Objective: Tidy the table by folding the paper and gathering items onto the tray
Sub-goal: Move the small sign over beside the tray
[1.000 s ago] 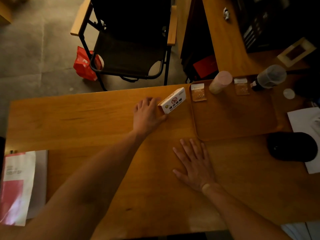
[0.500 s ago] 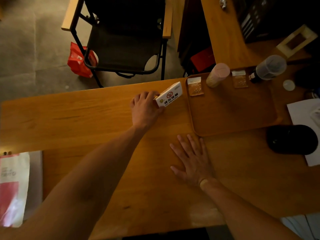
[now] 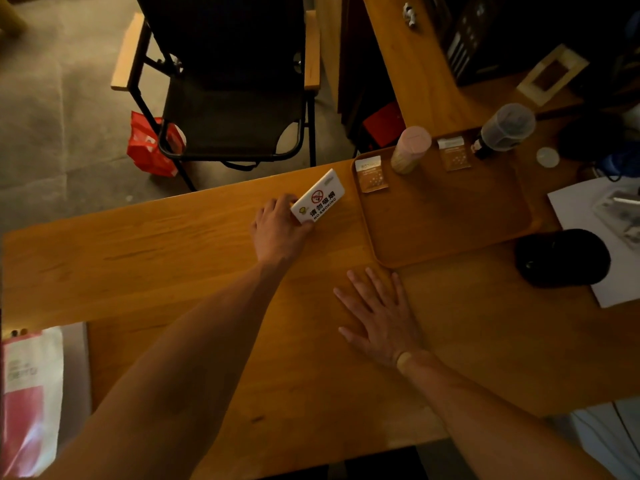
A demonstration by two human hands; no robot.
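Observation:
My left hand (image 3: 278, 228) grips the near end of a white "no smoking" sign (image 3: 318, 199), which tilts up just left of the wooden tray (image 3: 446, 233). On the tray's far side stand a pink-capped cylinder (image 3: 410, 148) and two small brown sachets (image 3: 371, 174) (image 3: 453, 154). My right hand (image 3: 379, 317) lies flat on the table, fingers spread, holding nothing, just below the tray's near left corner. A white paper sheet (image 3: 575, 209) lies at the right edge, partly under a black object (image 3: 562, 257).
A clear-capped bottle (image 3: 504, 129) lies beyond the tray, with a small round lid (image 3: 547, 156) beside it. A black chair (image 3: 230, 98) and a red bag (image 3: 149, 143) stand past the table's far edge. A pink-and-white bag (image 3: 29, 400) hangs at the near left.
The left hand has kept its hold on the sign, which stays near the tray's left edge. The right hand has stayed flat in place. The view has shifted slightly.

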